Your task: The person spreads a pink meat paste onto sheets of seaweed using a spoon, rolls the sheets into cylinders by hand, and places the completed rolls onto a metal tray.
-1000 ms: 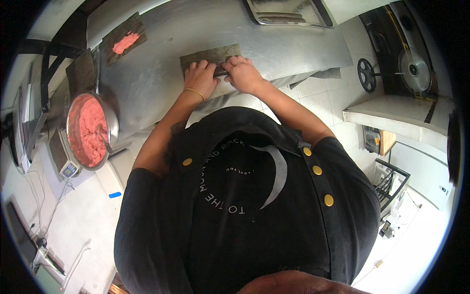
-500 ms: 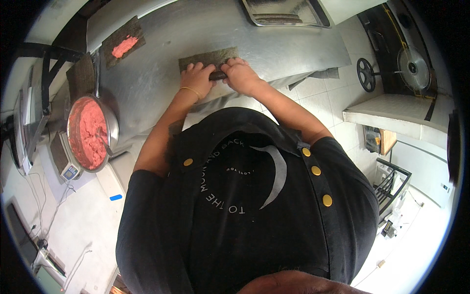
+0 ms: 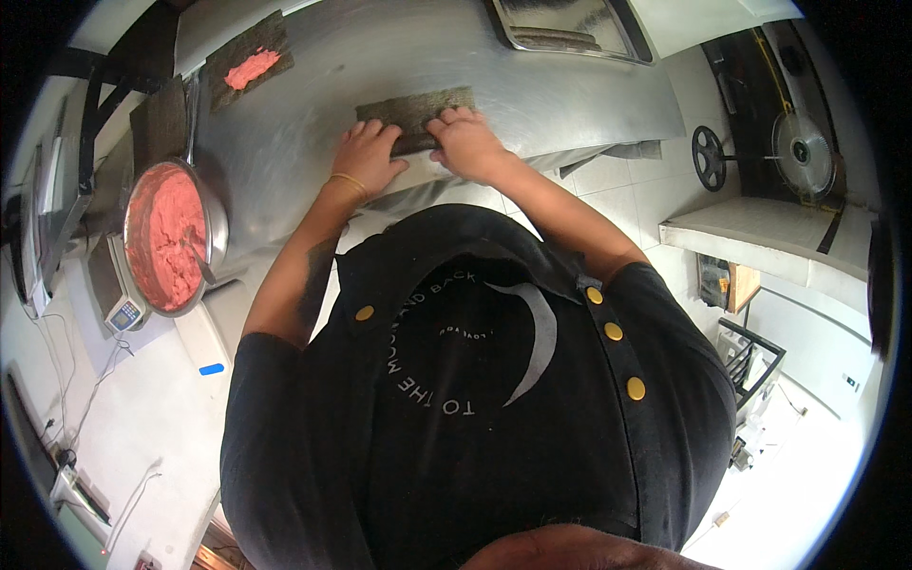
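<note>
While the steel tabletop stretches beneath, a dark sheet lies near its front edge, partly rolled; the left hand and right hand cover its opposite ends, fingers partly curled, any firm grip impossible to tell.

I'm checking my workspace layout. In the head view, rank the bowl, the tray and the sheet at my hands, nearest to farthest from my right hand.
From your right hand:
1. Sheet: touching it, extending to the left.
2. Tray: ahead and to the right, toward the table's far side.
3. Bowl: well off to the left.
</note>
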The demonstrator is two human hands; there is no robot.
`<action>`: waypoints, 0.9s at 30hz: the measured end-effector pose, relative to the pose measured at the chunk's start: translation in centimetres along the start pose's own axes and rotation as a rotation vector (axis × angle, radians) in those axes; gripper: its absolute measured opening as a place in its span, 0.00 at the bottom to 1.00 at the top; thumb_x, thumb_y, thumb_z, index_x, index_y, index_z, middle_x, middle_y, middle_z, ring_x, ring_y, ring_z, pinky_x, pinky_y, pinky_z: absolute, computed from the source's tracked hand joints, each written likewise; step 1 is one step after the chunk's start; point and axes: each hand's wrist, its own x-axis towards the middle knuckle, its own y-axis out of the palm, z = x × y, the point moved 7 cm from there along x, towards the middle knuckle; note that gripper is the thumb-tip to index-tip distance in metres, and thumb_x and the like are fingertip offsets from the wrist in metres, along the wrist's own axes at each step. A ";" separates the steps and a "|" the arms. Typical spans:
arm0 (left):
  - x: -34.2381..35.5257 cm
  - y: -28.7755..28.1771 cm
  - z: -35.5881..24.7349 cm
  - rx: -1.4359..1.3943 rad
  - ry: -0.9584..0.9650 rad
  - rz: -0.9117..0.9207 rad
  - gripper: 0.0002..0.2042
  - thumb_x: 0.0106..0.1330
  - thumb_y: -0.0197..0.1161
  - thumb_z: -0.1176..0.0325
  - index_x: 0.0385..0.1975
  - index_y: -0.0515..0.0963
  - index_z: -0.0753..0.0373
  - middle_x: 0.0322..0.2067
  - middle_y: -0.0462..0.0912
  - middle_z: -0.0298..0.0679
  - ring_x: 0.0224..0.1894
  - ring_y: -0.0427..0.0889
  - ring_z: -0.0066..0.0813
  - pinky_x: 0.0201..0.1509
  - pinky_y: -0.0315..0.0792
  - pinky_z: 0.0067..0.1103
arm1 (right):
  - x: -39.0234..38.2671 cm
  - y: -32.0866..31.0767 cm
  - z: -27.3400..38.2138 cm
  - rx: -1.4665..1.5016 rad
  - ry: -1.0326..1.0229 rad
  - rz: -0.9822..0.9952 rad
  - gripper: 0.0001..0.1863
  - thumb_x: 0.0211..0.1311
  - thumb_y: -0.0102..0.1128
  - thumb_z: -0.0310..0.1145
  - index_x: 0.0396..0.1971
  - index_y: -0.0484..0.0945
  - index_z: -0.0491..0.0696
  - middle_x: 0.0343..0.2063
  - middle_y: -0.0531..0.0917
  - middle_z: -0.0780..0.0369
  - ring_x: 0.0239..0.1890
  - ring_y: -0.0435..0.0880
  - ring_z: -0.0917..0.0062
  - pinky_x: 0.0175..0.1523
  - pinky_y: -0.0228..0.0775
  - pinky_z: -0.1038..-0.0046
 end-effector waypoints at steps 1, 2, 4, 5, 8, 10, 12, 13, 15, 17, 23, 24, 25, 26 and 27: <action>0.4 0.1 -0.4 0.029 0.012 -0.003 0.17 0.60 0.73 0.62 0.48 0.81 0.58 0.48 0.80 0.44 0.58 0.77 0.47 0.62 0.72 0.38 | 0.7 0.5 0.7 0.010 -0.013 0.034 0.23 0.64 0.68 0.40 0.57 0.79 0.48 0.53 0.81 0.54 0.62 0.76 0.57 0.68 0.64 0.53; 0.8 0.4 -0.5 0.015 0.019 -0.001 0.17 0.60 0.73 0.62 0.48 0.81 0.58 0.48 0.80 0.44 0.58 0.77 0.47 0.62 0.72 0.38 | 1.0 0.8 1.1 0.021 -0.025 0.067 0.23 0.64 0.68 0.41 0.57 0.79 0.48 0.53 0.80 0.54 0.63 0.75 0.57 0.68 0.64 0.52; 1.2 1.4 -0.4 -0.011 0.032 0.007 0.17 0.60 0.73 0.63 0.47 0.80 0.59 0.47 0.80 0.44 0.57 0.77 0.47 0.62 0.72 0.38 | 1.2 0.8 1.4 0.039 -0.031 0.059 0.22 0.65 0.68 0.40 0.56 0.80 0.48 0.53 0.81 0.55 0.62 0.76 0.57 0.69 0.64 0.53; 1.1 1.7 -0.1 -0.040 0.048 0.005 0.17 0.61 0.73 0.62 0.48 0.80 0.60 0.47 0.80 0.44 0.57 0.76 0.48 0.62 0.71 0.38 | 1.2 0.8 1.5 0.050 -0.034 0.055 0.21 0.65 0.68 0.40 0.55 0.80 0.48 0.52 0.81 0.55 0.62 0.76 0.57 0.69 0.64 0.53; 0.3 1.7 1.6 -0.118 0.087 -0.002 0.18 0.62 0.71 0.62 0.49 0.79 0.63 0.46 0.79 0.45 0.56 0.75 0.50 0.61 0.71 0.39 | 0.7 0.9 0.4 0.043 -0.078 -0.009 0.17 0.66 0.66 0.38 0.52 0.82 0.47 0.50 0.82 0.55 0.61 0.77 0.58 0.68 0.65 0.56; -0.7 1.5 2.6 -0.161 0.097 -0.008 0.18 0.63 0.71 0.62 0.49 0.80 0.64 0.46 0.79 0.46 0.56 0.75 0.50 0.61 0.71 0.39 | -0.2 0.7 -0.8 0.041 -0.071 -0.034 0.14 0.67 0.65 0.37 0.48 0.83 0.46 0.48 0.82 0.54 0.60 0.77 0.57 0.67 0.65 0.58; -1.6 1.2 3.3 -0.179 0.088 -0.048 0.17 0.62 0.72 0.62 0.47 0.81 0.64 0.46 0.80 0.45 0.55 0.76 0.49 0.61 0.71 0.38 | -0.8 0.4 -1.4 0.051 -0.073 -0.053 0.13 0.67 0.64 0.36 0.46 0.83 0.45 0.47 0.82 0.53 0.59 0.77 0.57 0.67 0.65 0.58; -1.9 1.0 3.5 -0.189 0.087 -0.068 0.17 0.61 0.72 0.62 0.47 0.81 0.64 0.45 0.80 0.45 0.55 0.76 0.49 0.61 0.72 0.38 | -1.0 0.4 -1.8 0.060 -0.075 -0.062 0.12 0.67 0.64 0.36 0.45 0.83 0.45 0.47 0.82 0.53 0.59 0.77 0.57 0.67 0.65 0.58; -2.2 1.2 3.7 -0.182 0.075 -0.069 0.18 0.62 0.72 0.63 0.48 0.81 0.64 0.46 0.80 0.45 0.55 0.76 0.49 0.62 0.71 0.38 | -1.4 0.5 -2.4 0.071 -0.084 -0.082 0.12 0.67 0.64 0.36 0.43 0.83 0.44 0.46 0.82 0.53 0.59 0.77 0.56 0.67 0.65 0.58; -2.4 1.3 4.1 -0.183 0.067 -0.078 0.18 0.61 0.72 0.63 0.49 0.81 0.64 0.46 0.80 0.46 0.55 0.76 0.50 0.62 0.71 0.38 | -1.8 0.6 -3.0 0.075 -0.101 -0.104 0.12 0.67 0.64 0.36 0.42 0.82 0.44 0.46 0.82 0.53 0.58 0.77 0.56 0.68 0.65 0.58; -2.9 0.6 3.6 -0.146 0.045 -0.157 0.20 0.60 0.73 0.61 0.51 0.81 0.62 0.47 0.80 0.46 0.56 0.76 0.50 0.62 0.71 0.39 | -3.8 -2.3 -4.1 0.133 -0.090 -0.365 0.23 0.61 0.72 0.37 0.53 0.79 0.44 0.52 0.81 0.52 0.60 0.77 0.54 0.68 0.67 0.57; -2.8 0.3 2.7 -0.129 0.061 -0.209 0.21 0.60 0.73 0.61 0.51 0.81 0.61 0.47 0.81 0.45 0.56 0.76 0.50 0.62 0.71 0.39 | -4.2 -2.2 -4.7 0.136 -0.031 -0.317 0.25 0.60 0.73 0.37 0.55 0.79 0.45 0.53 0.81 0.52 0.60 0.77 0.53 0.68 0.67 0.57; -2.7 -0.2 1.8 -0.114 0.077 -0.261 0.21 0.60 0.73 0.61 0.52 0.81 0.60 0.47 0.81 0.45 0.56 0.77 0.50 0.62 0.71 0.39 | -4.8 -2.2 -5.5 0.137 0.028 -0.270 0.27 0.59 0.74 0.37 0.57 0.78 0.45 0.54 0.81 0.52 0.61 0.76 0.53 0.68 0.68 0.57; -2.5 -0.1 1.1 -0.123 0.091 -0.256 0.21 0.60 0.72 0.61 0.52 0.82 0.60 0.47 0.81 0.44 0.55 0.77 0.49 0.61 0.72 0.39 | -5.1 -2.0 -6.3 0.137 0.087 -0.222 0.29 0.58 0.75 0.37 0.59 0.77 0.46 0.55 0.80 0.52 0.61 0.76 0.53 0.68 0.68 0.57; -2.1 0.0 0.5 -0.133 0.104 -0.250 0.20 0.60 0.72 0.61 0.52 0.82 0.59 0.47 0.81 0.43 0.55 0.78 0.49 0.61 0.72 0.40 | -5.3 -1.5 -6.7 0.156 0.093 -0.193 0.27 0.59 0.74 0.38 0.58 0.78 0.46 0.56 0.80 0.53 0.62 0.76 0.54 0.67 0.70 0.58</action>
